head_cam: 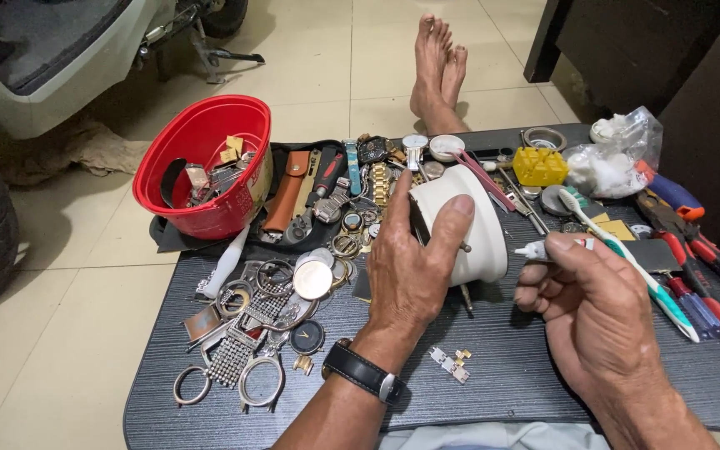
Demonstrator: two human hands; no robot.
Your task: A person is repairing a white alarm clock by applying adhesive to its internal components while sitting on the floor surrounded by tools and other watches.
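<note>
My left hand (414,267) grips a white round plastic cup (470,221), tilted on its side, on the dark table (510,358). It wears a black wristwatch (362,372). My right hand (597,308) holds a green-and-white toothbrush (627,262) and pinches a small white tube (533,249) whose tip points at the cup. A small metal band link (452,364) lies between my hands.
A red bowl (202,167) of parts sits at the far left. Watch cases, rings and bands (260,325) lie at left. Pliers and screwdrivers (697,258), a yellow block (540,166) and a plastic bag (618,154) sit at right. My bare feet (439,67) rest beyond the table.
</note>
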